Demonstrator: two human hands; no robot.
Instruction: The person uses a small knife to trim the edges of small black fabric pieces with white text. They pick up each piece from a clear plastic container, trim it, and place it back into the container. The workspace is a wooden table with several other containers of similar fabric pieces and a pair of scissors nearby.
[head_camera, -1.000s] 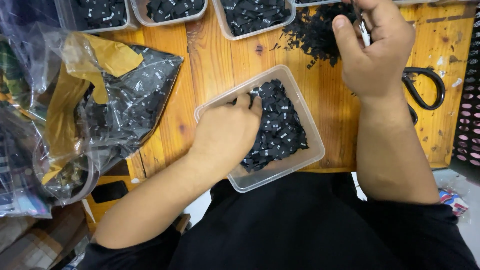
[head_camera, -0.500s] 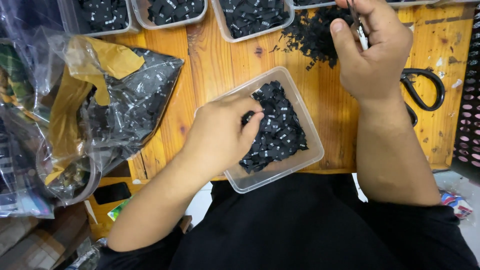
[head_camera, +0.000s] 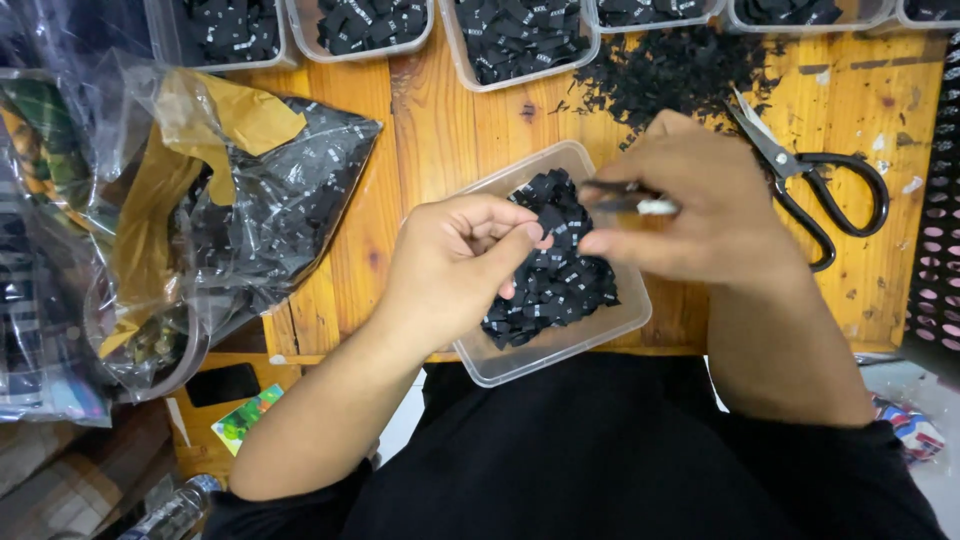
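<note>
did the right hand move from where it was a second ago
Yes. The right hand came down from the pile of black scraps toward the clear tub, holding a small tool.

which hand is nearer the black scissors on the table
Right. The right hand sits just left of the black scissors, holding a small tool; the left hand is farther left, over the clear tub.

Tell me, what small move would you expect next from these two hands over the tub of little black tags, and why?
Probably the left hand pinches up one black tag from the clear tub and brings it to the right hand. Its fingers are curled right over the pile, and the right hand hovers close by, holding a small tool pointed toward them.
</note>
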